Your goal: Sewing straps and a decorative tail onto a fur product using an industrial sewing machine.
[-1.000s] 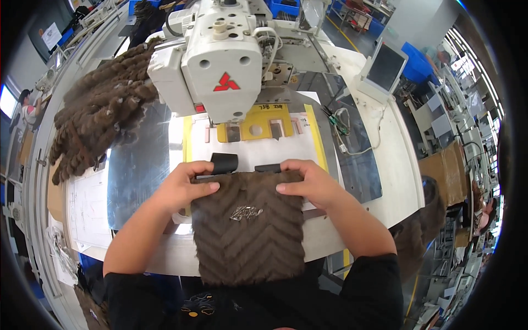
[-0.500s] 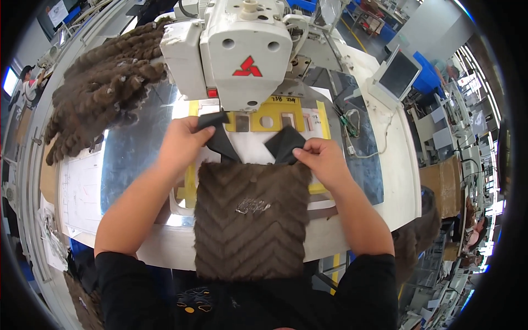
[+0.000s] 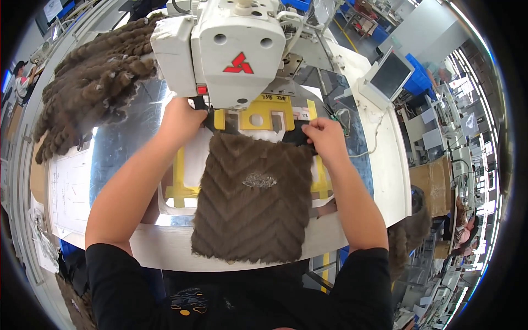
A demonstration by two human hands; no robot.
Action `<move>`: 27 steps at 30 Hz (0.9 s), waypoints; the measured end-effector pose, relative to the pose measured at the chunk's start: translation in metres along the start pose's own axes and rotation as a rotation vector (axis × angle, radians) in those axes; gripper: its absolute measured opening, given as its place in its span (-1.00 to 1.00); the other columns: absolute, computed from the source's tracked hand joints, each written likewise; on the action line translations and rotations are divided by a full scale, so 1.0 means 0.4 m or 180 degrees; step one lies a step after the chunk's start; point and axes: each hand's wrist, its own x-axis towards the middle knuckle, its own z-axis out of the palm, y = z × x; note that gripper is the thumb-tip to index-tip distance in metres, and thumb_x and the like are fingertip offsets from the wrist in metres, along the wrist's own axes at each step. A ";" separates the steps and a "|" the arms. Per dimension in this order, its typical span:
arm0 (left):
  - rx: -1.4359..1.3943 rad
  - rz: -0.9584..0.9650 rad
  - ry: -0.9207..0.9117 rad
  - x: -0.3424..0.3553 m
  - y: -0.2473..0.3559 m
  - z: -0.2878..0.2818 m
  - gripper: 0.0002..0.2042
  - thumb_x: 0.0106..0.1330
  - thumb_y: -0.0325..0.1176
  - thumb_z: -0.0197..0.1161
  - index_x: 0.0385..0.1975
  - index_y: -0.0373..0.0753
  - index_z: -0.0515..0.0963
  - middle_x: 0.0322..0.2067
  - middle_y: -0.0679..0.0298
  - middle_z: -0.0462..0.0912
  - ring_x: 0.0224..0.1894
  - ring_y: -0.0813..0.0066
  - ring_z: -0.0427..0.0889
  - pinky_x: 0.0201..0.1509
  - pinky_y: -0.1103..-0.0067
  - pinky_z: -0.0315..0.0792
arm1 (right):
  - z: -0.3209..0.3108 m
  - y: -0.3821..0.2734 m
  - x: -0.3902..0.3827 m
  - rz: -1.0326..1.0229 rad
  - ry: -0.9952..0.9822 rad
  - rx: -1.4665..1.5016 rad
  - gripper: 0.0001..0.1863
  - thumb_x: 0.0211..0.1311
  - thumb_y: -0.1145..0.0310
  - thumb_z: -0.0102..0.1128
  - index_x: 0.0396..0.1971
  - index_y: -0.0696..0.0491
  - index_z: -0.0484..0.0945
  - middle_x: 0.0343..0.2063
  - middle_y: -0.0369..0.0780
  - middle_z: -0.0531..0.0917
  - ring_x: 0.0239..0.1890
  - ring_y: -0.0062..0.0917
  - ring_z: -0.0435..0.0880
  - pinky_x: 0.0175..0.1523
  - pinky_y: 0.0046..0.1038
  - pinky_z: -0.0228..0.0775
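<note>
A brown fur panel (image 3: 253, 214) with a chevron pattern lies in front of the sewing machine head (image 3: 234, 47), its lower end over the table's front edge. A silvery embroidered patch (image 3: 259, 180) marks its upper middle. Black fabric strips extend from its far corners. My left hand (image 3: 184, 122) pinches the left black strip (image 3: 221, 124), close under the machine head. On the other side, my right hand (image 3: 328, 142) pinches the right black strip (image 3: 295, 136) beside the panel's corner. Just beyond the fur is a yellow template plate (image 3: 266, 104) with cut-out openings.
A pile of brown fur pieces (image 3: 93, 82) covers the far left of the table. A grey-screened control panel (image 3: 388, 76) stands at the right, with a small green-handled tool (image 3: 345, 127) and cable nearby. More brown fur (image 3: 412, 220) hangs off the right side.
Both hands have pushed the fur panel away from me toward the machine. The black strips now lie lower and flatter against the yellow plate, and the panel has turned slightly.
</note>
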 end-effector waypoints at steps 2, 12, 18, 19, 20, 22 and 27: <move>0.0006 -0.0477 -0.0367 0.017 0.049 -0.001 -0.72 0.21 -0.46 0.37 -0.10 -0.44 0.61 -0.39 0.04 0.74 -0.35 0.29 0.77 -0.23 0.40 0.59 | 0.012 0.000 0.041 -0.0318 -0.0015 0.0105 -0.86 0.25 0.41 0.39 -0.41 0.17 0.67 -0.58 -0.36 0.62 -0.55 -0.71 0.52 -0.44 -0.59 0.29; -0.0808 -0.0367 0.0225 -0.040 0.030 -0.012 -0.72 0.31 -0.39 0.37 -0.05 -0.39 0.61 -0.33 0.10 0.74 -0.35 0.37 0.73 -0.23 0.49 0.58 | 0.007 0.005 0.105 -0.0601 -0.0082 0.1106 -0.79 0.37 0.36 0.30 -0.10 0.14 0.60 -0.30 -0.30 0.66 -0.32 -0.64 0.60 -0.24 -0.55 0.49; 0.0016 -0.0487 -0.1076 -0.165 0.056 -0.071 -0.53 0.27 -0.22 0.45 0.05 -0.45 0.58 -0.36 0.16 0.71 -0.35 0.42 0.69 -0.25 0.49 0.56 | -0.049 -0.023 -0.008 0.0142 -0.0496 0.0436 -0.72 0.35 0.34 0.31 -0.05 0.13 0.53 -0.19 -0.29 0.65 -0.20 -0.60 0.63 -0.18 -0.48 0.53; -0.0122 -0.0746 -0.1353 -0.180 0.083 -0.078 -0.51 0.27 -0.21 0.46 0.05 -0.48 0.58 -0.38 0.16 0.69 -0.34 0.40 0.68 -0.24 0.46 0.55 | -0.053 -0.021 -0.034 0.0131 -0.0525 0.0436 -0.72 0.35 0.34 0.31 -0.05 0.13 0.53 -0.19 -0.29 0.65 -0.20 -0.60 0.63 -0.18 -0.48 0.53; -0.0265 -0.1006 -0.1626 -0.186 0.094 -0.084 -0.49 0.27 -0.20 0.47 0.05 -0.50 0.58 -0.39 0.17 0.67 -0.34 0.38 0.67 -0.22 0.43 0.55 | -0.058 -0.015 -0.060 0.0299 -0.0670 0.0689 -0.71 0.33 0.37 0.32 -0.03 0.14 0.53 -0.14 -0.28 0.64 -0.16 -0.60 0.62 -0.12 -0.48 0.53; -0.0084 -0.0747 -0.1671 -0.189 0.067 -0.073 -0.52 0.26 -0.21 0.47 -0.03 -0.53 0.57 -0.41 0.19 0.64 -0.33 0.35 0.66 -0.21 0.39 0.54 | -0.058 -0.006 -0.104 0.0456 -0.0821 0.0921 -0.69 0.31 0.40 0.33 -0.01 0.15 0.52 -0.10 -0.27 0.63 -0.12 -0.60 0.61 -0.07 -0.47 0.53; 0.0236 -0.0168 -0.1192 -0.210 0.053 -0.051 -0.66 0.33 -0.29 0.40 -0.08 -0.43 0.56 -0.44 0.07 0.67 -0.37 0.22 0.68 -0.21 0.36 0.54 | -0.031 0.025 -0.123 0.0067 -0.0812 0.1682 -0.55 0.20 0.56 0.38 0.10 0.15 0.49 0.04 -0.22 0.56 -0.02 -0.62 0.57 0.12 -0.53 0.43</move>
